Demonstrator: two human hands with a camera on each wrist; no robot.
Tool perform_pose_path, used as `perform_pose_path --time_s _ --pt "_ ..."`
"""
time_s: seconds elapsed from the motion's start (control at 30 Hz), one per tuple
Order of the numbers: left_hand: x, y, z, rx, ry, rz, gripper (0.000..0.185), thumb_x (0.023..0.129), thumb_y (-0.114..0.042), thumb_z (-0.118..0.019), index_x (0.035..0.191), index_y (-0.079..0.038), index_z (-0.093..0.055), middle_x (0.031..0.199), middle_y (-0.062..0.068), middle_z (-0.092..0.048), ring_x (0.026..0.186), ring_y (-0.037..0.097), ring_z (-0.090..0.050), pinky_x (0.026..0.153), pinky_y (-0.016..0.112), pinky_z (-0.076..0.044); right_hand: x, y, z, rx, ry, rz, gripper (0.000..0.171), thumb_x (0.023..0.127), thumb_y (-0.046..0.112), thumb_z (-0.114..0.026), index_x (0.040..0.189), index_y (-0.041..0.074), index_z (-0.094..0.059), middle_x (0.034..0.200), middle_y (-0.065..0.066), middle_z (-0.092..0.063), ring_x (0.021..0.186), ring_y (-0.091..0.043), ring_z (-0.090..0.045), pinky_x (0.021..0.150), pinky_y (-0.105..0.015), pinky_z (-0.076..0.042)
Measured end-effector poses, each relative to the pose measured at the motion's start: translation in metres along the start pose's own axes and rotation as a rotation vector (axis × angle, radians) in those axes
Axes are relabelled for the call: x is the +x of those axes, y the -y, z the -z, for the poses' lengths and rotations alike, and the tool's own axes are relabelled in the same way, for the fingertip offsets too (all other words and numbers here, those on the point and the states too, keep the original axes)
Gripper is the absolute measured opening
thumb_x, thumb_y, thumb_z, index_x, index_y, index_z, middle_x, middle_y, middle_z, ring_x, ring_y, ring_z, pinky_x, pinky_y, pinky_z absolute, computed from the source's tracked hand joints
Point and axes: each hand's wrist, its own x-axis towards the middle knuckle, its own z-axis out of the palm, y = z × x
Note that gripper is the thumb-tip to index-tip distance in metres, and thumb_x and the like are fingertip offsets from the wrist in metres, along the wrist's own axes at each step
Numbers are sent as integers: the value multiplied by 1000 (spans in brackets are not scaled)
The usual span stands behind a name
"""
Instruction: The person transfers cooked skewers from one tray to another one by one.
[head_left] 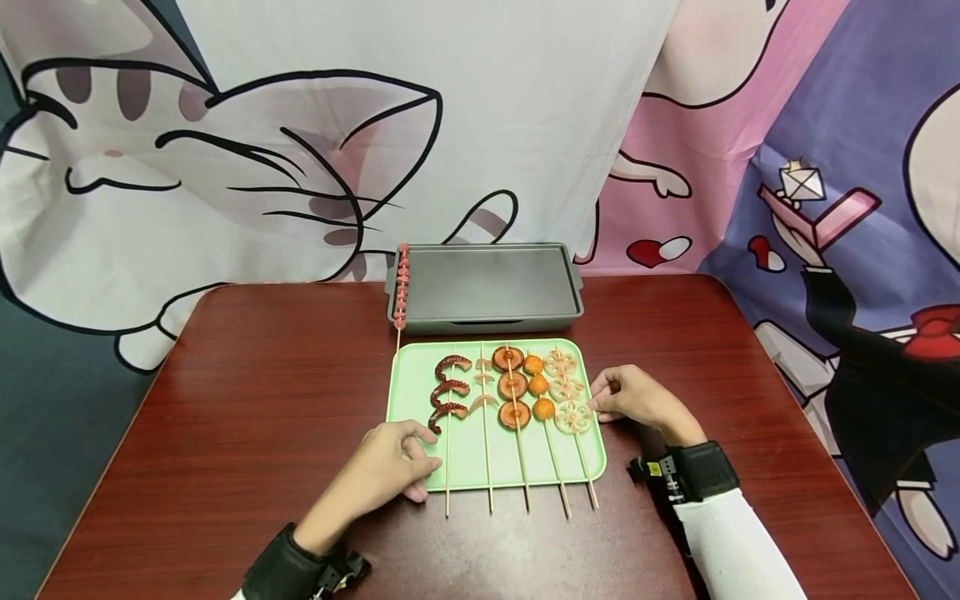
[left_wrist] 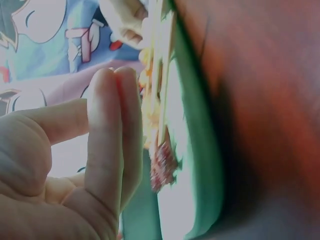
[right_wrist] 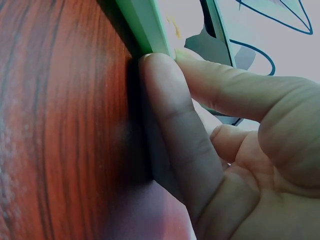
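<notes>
A light green tray (head_left: 468, 458) holds several skewers side by side. From left to right they carry dark red octopus tentacles (head_left: 452, 388), thin pale curved slices (head_left: 484, 402), brown mushroom caps (head_left: 513, 386), orange balls (head_left: 538, 385) and lotus root slices (head_left: 573, 417). At the tray's right edge my right hand (head_left: 633, 396) pinches the rim between thumb and forefinger; the right wrist view shows the fingertips on the tray's edge (right_wrist: 145, 25). My left hand (head_left: 390, 458) is at the front left corner, its fingers (left_wrist: 105, 145) extended beside the tray in the left wrist view.
Behind the tray stands a grey grill plate (head_left: 487, 287). A skewer of pink pieces (head_left: 402, 287) lies along its left edge, the stick reaching toward the tray. The brown wooden table (head_left: 262, 400) extends to both sides, with a cartoon-printed cloth (head_left: 525, 125) hanging behind.
</notes>
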Motion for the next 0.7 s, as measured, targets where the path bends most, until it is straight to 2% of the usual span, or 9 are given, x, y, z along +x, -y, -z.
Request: perform_pose_path --time_s 0.13,0.3,0.53,0.7 --pt "2 -5 11 10 -34 -2 34 92 -7 -74 121 8 -65 76 13 -71 56 19 -72 54 34 -63 0 0 1 -11 -9 -10 11 94 -7 -66 102 -13 -63 85 -11 -69 76 -13 -70 69 -27 -65" --pt "7 -9 27 50 -97 -18 39 93 -10 -75 126 7 -64 83 13 -74 65 20 -75 67 30 -63 1 1 1 -26 -16 -22 11 94 -5 -68 102 -11 -64 86 -11 -68 77 -14 -70 69 -27 -65" --pt "18 -11 52 118 -193 -69 48 95 -14 -71 138 5 -59 108 13 -76 94 18 -75 77 23 -58 1 1 1 -25 -20 -27 11 94 -6 -68 102 -11 -64 86 -11 -68 77 -14 -70 69 -28 -65" --pt "29 -11 64 50 -227 -73 54 98 -17 -71 143 7 -54 123 24 -70 109 30 -73 80 17 -57 0 1 0 -23 -20 -26 10 94 -7 -67 102 -12 -64 85 -11 -68 76 -14 -70 69 -27 -65"
